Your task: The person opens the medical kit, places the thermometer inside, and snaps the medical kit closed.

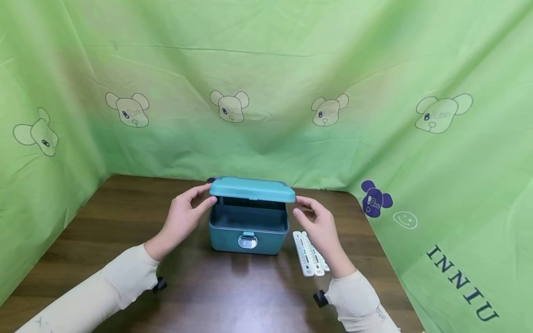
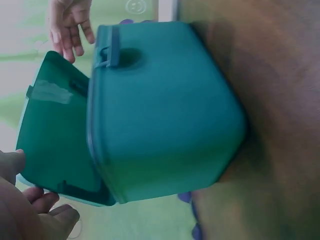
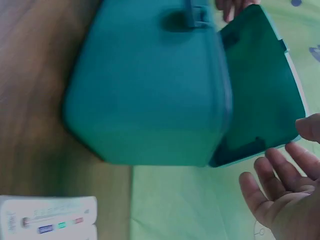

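A teal plastic storage box (image 1: 250, 236) with a front latch (image 1: 248, 239) stands upright on the wooden table. Its hinged lid (image 1: 252, 188) is raised partway, so the dark inside shows. My left hand (image 1: 185, 213) pinches the lid's left edge, thumb at the front corner and fingers reaching behind, as the left wrist view shows. At the opposite end, my right hand (image 1: 318, 225) has its fingertips right at the lid's edge. In the right wrist view, its fingers (image 3: 280, 170) are spread and fairly straight, the thumb close to the lid corner.
Flat white strips (image 1: 308, 254) with printed scales lie on the table right of the box, partly under my right hand. Green cloth (image 1: 266, 152) with bear-head prints hangs behind and along both sides of the wooden table (image 1: 233, 296).
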A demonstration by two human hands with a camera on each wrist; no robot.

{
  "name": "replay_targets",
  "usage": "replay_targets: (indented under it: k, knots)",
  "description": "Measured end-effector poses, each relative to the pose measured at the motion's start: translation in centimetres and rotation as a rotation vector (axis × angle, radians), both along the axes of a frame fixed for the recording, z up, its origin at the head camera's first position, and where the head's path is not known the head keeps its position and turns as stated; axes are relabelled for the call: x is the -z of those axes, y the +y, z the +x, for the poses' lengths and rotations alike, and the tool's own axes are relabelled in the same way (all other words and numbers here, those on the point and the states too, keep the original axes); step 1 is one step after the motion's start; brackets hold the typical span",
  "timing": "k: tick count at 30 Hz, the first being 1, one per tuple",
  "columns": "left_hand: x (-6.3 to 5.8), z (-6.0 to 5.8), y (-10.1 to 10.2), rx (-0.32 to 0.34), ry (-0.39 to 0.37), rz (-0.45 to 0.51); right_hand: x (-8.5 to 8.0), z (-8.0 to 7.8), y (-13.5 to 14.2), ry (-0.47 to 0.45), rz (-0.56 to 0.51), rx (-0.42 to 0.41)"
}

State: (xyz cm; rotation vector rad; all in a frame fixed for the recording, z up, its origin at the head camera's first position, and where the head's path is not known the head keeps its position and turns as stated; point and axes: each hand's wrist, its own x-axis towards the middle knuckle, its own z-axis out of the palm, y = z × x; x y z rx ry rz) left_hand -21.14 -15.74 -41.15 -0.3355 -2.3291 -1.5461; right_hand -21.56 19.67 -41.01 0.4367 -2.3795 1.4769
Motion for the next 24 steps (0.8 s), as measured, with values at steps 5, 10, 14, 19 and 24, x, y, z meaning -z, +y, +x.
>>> replay_targets:
  k: [5, 10, 14, 19, 24]
  knots:
    - [-0.9, -0.8, -0.1, 0.03, -0.038, 0.038, -1.4, -1.2, 0.1, -0.056, -0.028, -0.051]
    - [-1.6, -1.6, -0.2, 0.079, -0.048, 0.054, -2.3, -1.8, 0.3, -0.051, -0.002, -0.064]
    - [-2.3, -2.5, -0.1, 0.1, -0.068, 0.086, -3.1, -2.4, 0.1, -0.066, 0.0, -0.069]
    - [-3.2, -3.8, 0.0, 0.094, -0.088, 0.105, -4.0, -3.8, -0.3, -0.075, -0.012, -0.096]
    - [-3.6, -5.2, 0.0, 0.092, -0.07, 0.116, -4.2, -4.9, -0.6, -0.062, -0.012, -0.103]
